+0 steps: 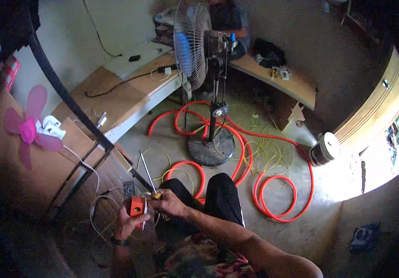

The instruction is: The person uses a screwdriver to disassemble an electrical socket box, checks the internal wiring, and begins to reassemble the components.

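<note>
Left hand (126, 224) wrapped round the orange box (137, 203), right hand (172, 204) just beside it, fingers curled on the long-shafted screwdriver (147, 172); box looks light, stiff, probably plastic, best gripped by its sides, screwdriver by its yellow handle (156, 196).

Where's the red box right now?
Head view, lower left of centre: the red box is in the left hand, just left of the right hand, which holds the screwdriver.

Glare whitens the right side of a dim, grainy view.
</note>
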Tool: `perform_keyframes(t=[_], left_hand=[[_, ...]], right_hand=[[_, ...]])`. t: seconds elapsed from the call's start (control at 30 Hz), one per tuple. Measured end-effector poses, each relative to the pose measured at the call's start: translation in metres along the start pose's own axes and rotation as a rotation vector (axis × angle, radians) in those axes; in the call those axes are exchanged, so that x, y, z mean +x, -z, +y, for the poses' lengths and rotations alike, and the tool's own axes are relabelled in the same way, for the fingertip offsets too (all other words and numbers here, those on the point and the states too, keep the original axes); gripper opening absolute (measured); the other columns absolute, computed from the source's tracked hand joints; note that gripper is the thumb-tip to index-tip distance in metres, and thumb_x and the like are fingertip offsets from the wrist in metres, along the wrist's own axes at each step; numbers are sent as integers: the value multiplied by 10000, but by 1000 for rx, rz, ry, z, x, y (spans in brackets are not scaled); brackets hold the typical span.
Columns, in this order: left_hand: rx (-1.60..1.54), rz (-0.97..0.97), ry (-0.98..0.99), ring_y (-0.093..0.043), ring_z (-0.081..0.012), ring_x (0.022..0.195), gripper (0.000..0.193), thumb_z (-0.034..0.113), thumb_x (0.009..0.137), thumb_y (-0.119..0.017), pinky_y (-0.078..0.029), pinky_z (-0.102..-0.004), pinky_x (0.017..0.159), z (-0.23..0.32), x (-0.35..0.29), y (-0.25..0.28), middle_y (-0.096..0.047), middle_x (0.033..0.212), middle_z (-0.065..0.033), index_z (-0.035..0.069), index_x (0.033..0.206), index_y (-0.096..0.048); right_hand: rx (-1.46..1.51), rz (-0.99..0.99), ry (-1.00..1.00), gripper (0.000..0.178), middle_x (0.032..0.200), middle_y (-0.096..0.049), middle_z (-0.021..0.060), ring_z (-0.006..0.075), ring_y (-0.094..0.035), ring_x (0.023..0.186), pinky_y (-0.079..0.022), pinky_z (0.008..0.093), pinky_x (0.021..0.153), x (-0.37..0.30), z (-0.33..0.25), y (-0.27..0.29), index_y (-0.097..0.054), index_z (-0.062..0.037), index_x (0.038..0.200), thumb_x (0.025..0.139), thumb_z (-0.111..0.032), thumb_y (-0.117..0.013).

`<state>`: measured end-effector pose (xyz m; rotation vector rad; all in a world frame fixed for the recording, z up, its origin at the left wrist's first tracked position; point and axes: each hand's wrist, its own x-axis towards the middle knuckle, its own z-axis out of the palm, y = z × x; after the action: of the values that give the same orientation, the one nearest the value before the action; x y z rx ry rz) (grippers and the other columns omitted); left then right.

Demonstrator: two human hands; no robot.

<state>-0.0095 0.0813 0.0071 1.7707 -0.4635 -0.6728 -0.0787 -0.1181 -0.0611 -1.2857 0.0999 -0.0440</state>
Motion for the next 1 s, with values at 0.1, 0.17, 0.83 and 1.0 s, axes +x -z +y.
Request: perform_keyframes(t=[0.1, 0.17, 0.83, 1.0], left_hand=[[-12, -26, 72, -606, -134, 868, 516, 139, 686, -886, -512, -315, 810, 11, 0, -7, -639, 970, 4, 61, 1125, -626], [-11, -28, 93, -608, -130, 834, 460, 139, 708, -871, -517, -312, 785, 17, -3, -11, -647, 946, 4, 59, 1096, -637], [66, 65, 94, -634, -157, 924, 513, 146, 682, -867, -500, -316, 857, 58, -39, -8, -678, 1004, -21, 36, 1138, -661], [27, 0, 42, -629, -166, 971, 564, 147, 680, -869, -499, -322, 874, 32, -46, 11, -669, 1068, -26, 40, 1182, -635]], right_hand=[[102, 14, 112, 138, 837, -641, -32, 67, -555, 763, -480, 271, 694, -7, 5, -1, -662, -39, 995, 879, -89, -719], [-9, 57, 269, 119, 846, -631, -31, 57, -554, 788, -473, 265, 706, -15, 3, -4, -628, -51, 944, 877, -58, -726], [163, -57, 210, 155, 892, -643, -15, 74, -589, 836, -500, 266, 753, -24, 2, -25, -625, -37, 1008, 884, 18, -700], [195, -136, -8, 157, 871, -646, -1, 89, -595, 778, -493, 264, 697, -32, -34, -26, -623, -38, 1029, 924, -128, -698]])
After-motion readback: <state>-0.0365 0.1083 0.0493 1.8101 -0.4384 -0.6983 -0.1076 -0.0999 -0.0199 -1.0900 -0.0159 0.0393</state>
